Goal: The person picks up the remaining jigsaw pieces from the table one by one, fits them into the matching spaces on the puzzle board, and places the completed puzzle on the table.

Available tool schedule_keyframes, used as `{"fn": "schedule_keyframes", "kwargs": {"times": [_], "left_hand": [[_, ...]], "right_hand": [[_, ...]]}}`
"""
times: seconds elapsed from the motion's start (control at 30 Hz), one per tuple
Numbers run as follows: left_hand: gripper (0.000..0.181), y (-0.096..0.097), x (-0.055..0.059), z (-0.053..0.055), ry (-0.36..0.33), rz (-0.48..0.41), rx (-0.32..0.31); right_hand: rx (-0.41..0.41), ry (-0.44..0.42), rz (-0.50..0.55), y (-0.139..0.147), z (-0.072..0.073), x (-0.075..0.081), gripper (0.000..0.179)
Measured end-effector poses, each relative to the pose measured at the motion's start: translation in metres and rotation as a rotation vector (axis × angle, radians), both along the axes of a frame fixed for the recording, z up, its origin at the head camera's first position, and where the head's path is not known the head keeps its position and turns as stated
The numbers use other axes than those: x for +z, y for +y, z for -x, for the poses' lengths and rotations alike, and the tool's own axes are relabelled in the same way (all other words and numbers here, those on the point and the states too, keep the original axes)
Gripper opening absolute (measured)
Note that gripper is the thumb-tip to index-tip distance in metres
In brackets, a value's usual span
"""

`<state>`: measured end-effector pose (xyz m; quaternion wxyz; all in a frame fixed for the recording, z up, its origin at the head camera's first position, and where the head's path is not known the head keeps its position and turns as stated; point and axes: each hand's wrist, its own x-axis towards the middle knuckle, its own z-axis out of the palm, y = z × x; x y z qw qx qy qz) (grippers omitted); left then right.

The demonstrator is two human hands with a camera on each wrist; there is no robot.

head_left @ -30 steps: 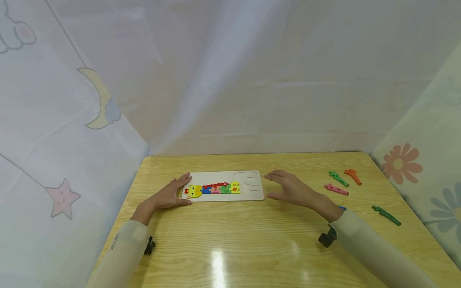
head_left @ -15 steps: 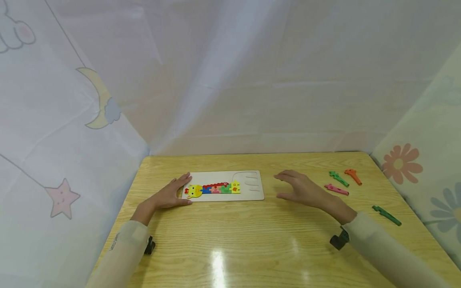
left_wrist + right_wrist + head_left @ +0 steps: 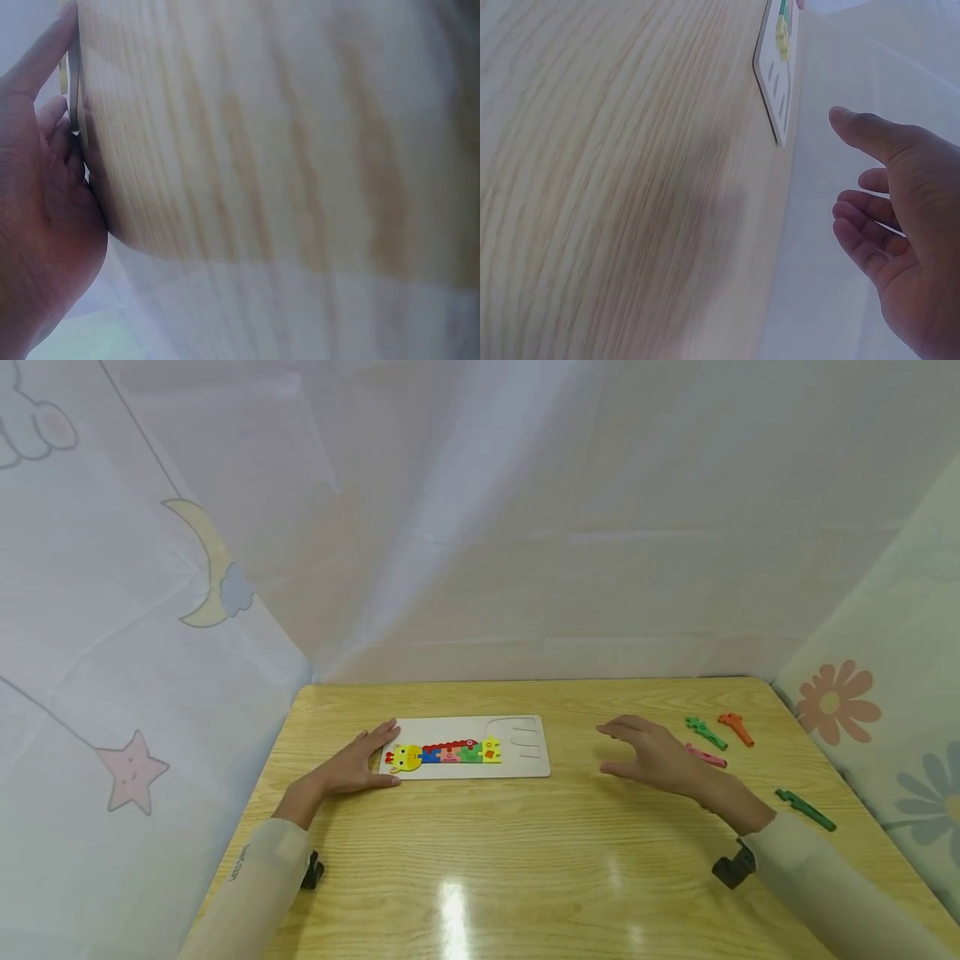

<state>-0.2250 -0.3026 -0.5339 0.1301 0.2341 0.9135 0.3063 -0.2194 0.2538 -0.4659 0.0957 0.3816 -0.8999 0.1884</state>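
A white puzzle board lies flat on the table, with a giraffe's yellow head and several coloured neck and body pieces set in a row on it. Bare outlines show at the board's right end. My left hand rests at the left edge of the board, thumb and fingers spread around its end. Over the table to the right of the board hovers my right hand, holding nothing, its fingers loosely bent in the right wrist view. A pink piece lies partly hidden behind that hand.
On the right side of the wooden table lie a light green piece, an orange piece and a dark green piece. Fabric with printed flowers, a moon and a star surrounds the table at the back and sides.
My right hand has moved right, away from the board's right end, and now covers part of the pink piece. My left hand and the board have stayed in place.
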Motion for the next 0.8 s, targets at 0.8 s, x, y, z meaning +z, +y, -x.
{"fn": "schedule_keyframes", "kwargs": {"times": [0.8], "left_hand": [[0.104, -0.001, -0.003, 0.001, 0.01, 0.03, 0.002]], "right_hand": [[-0.027, 0.06, -0.033, 0.056, -0.011, -0.005, 0.062]]}}
